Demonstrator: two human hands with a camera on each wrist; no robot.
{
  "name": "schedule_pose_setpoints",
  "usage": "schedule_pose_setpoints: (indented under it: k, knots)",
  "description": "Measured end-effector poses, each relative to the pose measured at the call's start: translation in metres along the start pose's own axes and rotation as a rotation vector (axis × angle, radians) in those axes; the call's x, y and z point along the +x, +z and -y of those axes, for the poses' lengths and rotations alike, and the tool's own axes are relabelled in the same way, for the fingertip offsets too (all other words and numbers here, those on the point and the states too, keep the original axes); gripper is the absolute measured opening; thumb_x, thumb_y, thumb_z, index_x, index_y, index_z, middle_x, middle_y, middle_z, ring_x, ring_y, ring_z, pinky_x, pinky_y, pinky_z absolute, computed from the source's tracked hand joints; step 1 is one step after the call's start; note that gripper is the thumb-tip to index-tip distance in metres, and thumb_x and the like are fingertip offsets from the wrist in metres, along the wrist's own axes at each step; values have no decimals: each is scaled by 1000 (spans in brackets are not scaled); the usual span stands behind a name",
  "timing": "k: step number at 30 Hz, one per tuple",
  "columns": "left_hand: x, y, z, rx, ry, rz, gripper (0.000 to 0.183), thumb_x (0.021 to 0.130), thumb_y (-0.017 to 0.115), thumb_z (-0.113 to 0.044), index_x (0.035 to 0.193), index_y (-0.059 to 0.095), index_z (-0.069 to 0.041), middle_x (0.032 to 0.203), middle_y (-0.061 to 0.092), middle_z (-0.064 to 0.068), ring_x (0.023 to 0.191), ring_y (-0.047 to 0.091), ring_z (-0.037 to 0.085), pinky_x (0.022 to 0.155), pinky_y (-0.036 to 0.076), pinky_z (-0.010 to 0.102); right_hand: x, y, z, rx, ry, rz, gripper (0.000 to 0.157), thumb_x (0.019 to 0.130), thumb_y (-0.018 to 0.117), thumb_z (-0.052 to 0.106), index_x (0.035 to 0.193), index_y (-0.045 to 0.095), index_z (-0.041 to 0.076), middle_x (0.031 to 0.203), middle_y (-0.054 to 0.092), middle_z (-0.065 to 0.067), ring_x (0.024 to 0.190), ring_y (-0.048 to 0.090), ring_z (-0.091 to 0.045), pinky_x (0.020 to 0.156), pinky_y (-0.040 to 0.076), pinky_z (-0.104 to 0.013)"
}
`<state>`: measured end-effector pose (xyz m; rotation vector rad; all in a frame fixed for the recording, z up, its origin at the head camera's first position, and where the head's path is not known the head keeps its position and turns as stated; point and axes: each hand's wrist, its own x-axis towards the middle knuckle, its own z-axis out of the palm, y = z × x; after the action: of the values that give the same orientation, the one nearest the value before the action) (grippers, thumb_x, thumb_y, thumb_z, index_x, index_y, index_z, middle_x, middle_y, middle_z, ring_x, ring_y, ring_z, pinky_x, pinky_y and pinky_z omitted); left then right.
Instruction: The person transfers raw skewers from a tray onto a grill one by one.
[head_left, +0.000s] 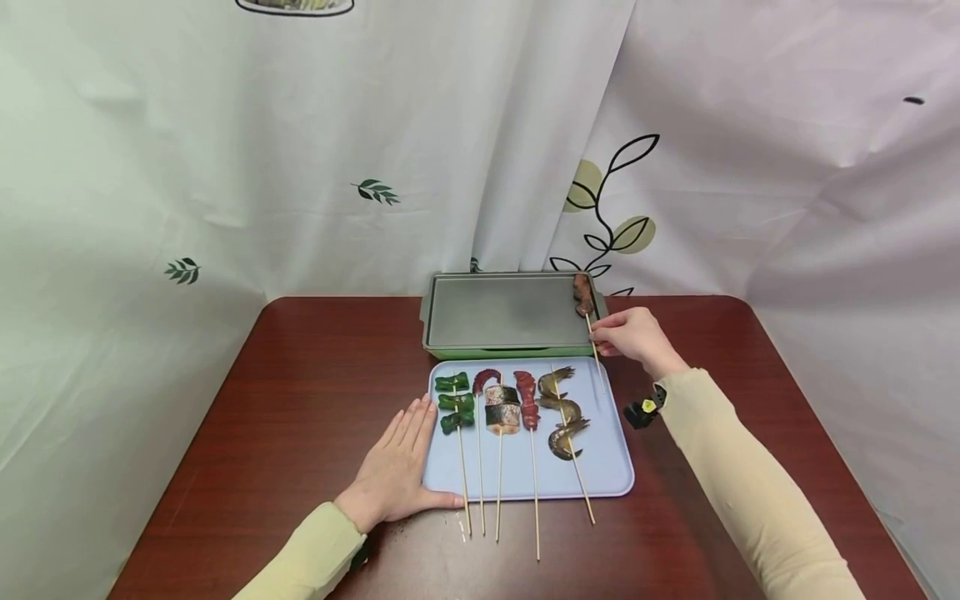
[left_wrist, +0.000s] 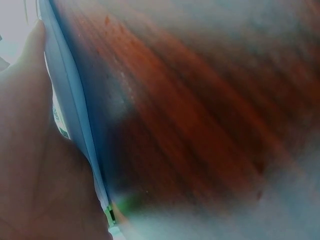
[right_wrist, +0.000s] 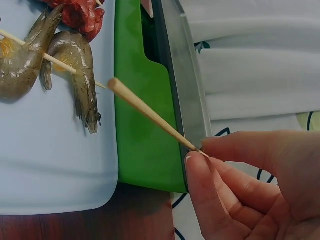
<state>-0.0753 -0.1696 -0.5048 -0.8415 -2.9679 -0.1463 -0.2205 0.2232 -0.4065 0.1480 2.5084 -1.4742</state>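
My right hand (head_left: 633, 337) pinches the wooden stick of a brown meat skewer (head_left: 582, 293) between thumb and fingers. The meat lies at the right end of the flat grey griddle (head_left: 502, 312), and the stick's lower end reaches over the pale blue tray (head_left: 600, 467). In the right wrist view, the skewer stick (right_wrist: 145, 110) points back toward the shrimp. My left hand (head_left: 397, 462) rests along the tray's left edge, fingers straight, thumb at its front corner. On the tray lie a green pepper skewer (head_left: 455, 402), a tentacle skewer (head_left: 486, 377), a fish skewer (head_left: 502, 408), a red meat skewer (head_left: 528, 400) and a shrimp skewer (head_left: 564, 412).
The griddle sits on a green base (right_wrist: 142, 125) right behind the tray. Several stick ends overhang the tray's front rim. A dark red wooden table (head_left: 300, 400) carries everything, with white printed curtains (head_left: 375, 125) at the back and sides.
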Motion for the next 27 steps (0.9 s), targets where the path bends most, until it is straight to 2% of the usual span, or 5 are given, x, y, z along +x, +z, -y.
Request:
schedule_pose_setpoints:
  k: [6, 13, 18, 21, 27]
  knots:
    - [-1, 3, 1, 38, -10, 13, 138, 72, 39, -98, 157, 23, 9, 164, 19, 26, 151, 20, 35, 122, 19, 45, -9, -3, 4, -36, -38, -41, 30, 95, 69, 13, 117, 72, -7, 105, 73, -22, 92, 73, -34, 85, 59, -45]
    - [-2, 2, 0, 24, -16, 17, 138, 72, 42, -98, 157, 21, 9, 164, 17, 26, 152, 18, 35, 122, 19, 45, -30, -10, 10, -66, -84, -54, 41, 96, 71, 23, 126, 68, -4, 111, 72, -23, 95, 73, -30, 90, 56, -50]
    - [-1, 5, 2, 46, -12, 6, 138, 72, 39, -98, 158, 22, 8, 165, 18, 25, 152, 18, 34, 122, 18, 44, -45, -11, 8, -81, -112, -53, 45, 96, 72, 27, 129, 67, -4, 112, 72, -22, 98, 73, -32, 91, 55, -51]
    - [-1, 8, 3, 59, -12, 4, 138, 72, 36, -99, 158, 21, 8, 165, 18, 24, 152, 18, 34, 122, 17, 43, -54, -10, 4, -101, -132, -56, 47, 96, 73, 30, 128, 68, -3, 110, 73, -20, 95, 73, -30, 89, 57, -48]
    - [0, 1, 0, 0, -20, 32, 136, 74, 42, -96, 157, 21, 9, 165, 17, 26, 152, 17, 35, 122, 16, 44, -72, -10, -1, -132, -164, -71, 43, 95, 74, 32, 124, 71, 0, 106, 75, -16, 90, 73, -23, 78, 58, -31]
